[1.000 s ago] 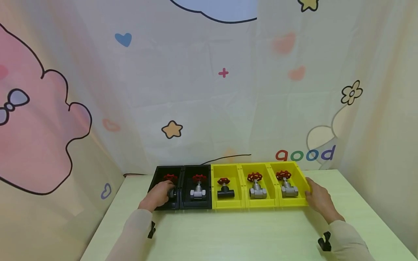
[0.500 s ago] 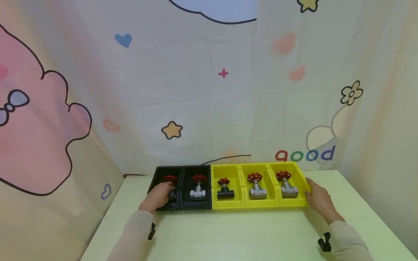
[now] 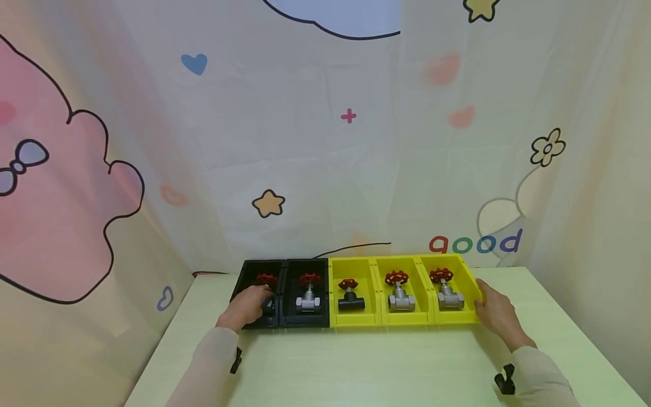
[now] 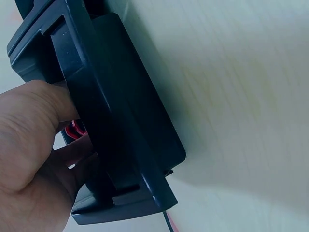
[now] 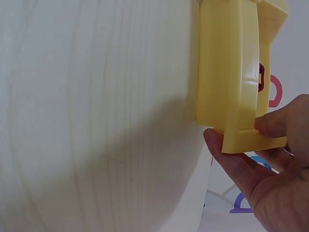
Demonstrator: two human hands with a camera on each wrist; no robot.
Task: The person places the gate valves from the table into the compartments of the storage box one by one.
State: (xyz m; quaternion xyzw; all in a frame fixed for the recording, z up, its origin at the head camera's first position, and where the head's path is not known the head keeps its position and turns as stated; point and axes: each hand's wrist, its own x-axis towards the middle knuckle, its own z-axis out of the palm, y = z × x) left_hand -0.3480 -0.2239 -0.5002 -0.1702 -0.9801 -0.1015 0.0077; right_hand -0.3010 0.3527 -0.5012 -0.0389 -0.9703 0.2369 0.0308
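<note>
In the head view, my left hand [image 3: 247,306] reaches into the leftmost black bin [image 3: 247,272]. Its fingers grip a dark-bodied valve with a red handwheel [image 3: 267,278]; the fingertips are partly hidden. The left wrist view shows the thumb inside the black bin's wall [image 4: 111,96], with a bit of red handwheel [image 4: 75,129] behind it. At the other end of the row, my right hand [image 3: 500,312] holds the outer side of the rightmost yellow bin [image 3: 468,271]. In the right wrist view, thumb and fingers pinch that bin's corner [image 5: 246,141].
Between the hands, a second black bin [image 3: 307,264] holds a silver valve [image 3: 308,302]. Two more yellow bins carry a black-bodied valve [image 3: 351,301] and a grey valve [image 3: 401,299]. Another grey valve [image 3: 450,297] lies in the rightmost bin. A printed curtain [image 3: 325,141] hangs behind the table [image 3: 366,367].
Both hands stay in place on the same bins. The dark valve under the left fingers has shifted very slightly; the whole head view has moved a little.
</note>
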